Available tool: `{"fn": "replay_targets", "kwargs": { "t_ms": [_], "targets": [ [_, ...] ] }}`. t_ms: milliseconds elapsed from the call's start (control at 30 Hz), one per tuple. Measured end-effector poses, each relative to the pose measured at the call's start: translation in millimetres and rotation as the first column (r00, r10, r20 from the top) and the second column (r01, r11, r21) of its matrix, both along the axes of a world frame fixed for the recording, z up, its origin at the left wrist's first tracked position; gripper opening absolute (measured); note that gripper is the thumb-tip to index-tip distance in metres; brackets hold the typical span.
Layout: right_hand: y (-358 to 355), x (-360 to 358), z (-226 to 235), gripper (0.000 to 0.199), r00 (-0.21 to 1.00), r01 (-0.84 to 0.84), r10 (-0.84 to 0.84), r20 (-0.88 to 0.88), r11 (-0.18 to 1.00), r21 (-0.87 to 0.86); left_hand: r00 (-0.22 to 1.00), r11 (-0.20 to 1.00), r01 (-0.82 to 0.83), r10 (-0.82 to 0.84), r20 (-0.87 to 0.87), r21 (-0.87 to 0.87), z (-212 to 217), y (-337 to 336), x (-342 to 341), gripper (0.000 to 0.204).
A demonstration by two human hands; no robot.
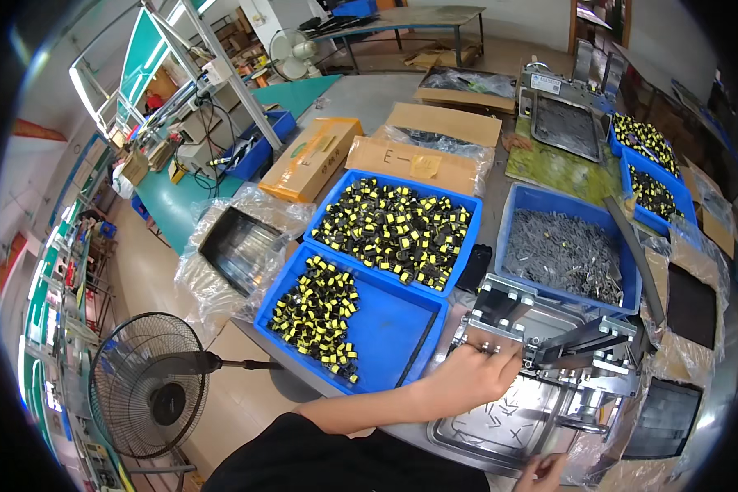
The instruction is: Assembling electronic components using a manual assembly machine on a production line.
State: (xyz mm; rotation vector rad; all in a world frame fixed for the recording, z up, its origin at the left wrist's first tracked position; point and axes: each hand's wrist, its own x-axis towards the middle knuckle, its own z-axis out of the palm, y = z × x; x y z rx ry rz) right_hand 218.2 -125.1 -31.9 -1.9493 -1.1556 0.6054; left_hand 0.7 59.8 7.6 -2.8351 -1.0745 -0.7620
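My left hand [477, 375] reaches in from the lower left to a metal bench fixture [500, 310] with bolts and clamping blocks. Its fingers are curled together at the fixture's front; whatever they hold is hidden. My right hand [543, 472] is low at the picture's bottom edge, just in front of a shallow metal tray [500, 447]. The thumb and fingers there come together, and I cannot make out anything between them. Several small dark pins [508, 407] lie scattered in the tray. A round metal handle or knob [584, 424] sits at the tray's right side.
Two blue bins [361, 381] hold black-and-yellow small parts. Behind the fixture stands a blue bin [512, 197] of loose grey pins. Cardboard boxes [312, 160] lie farther back. A black fan [168, 402] stands at the left; plastic-wrapped dark trays [662, 418] lie at the right.
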Motion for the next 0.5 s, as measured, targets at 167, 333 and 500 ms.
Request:
{"fn": "replay_targets", "kwargs": {
  "t_ms": [167, 333, 500],
  "targets": [
    [-4, 8, 28, 0.014, 0.941, 0.284, -0.303, 0.153, 0.949, 0.135, 1.000, 1.000, -0.001, 0.001, -0.006, 0.000, -4, 1, -4, 0.035],
    [10, 7, 20, 0.013, 0.940, 0.267, -0.263, 0.218, 0.964, 0.011, 0.999, 0.995, 0.029, -0.033, 0.040, 0.099, -6, 5, -1, 0.028],
    [-10, 3, 16, 0.014, 0.982, 0.101, -0.107, 0.156, 0.994, 0.044, 0.999, 1.000, 0.009, -0.010, 0.042, 0.026, -3, 4, -4, 0.032]
  ]
}}
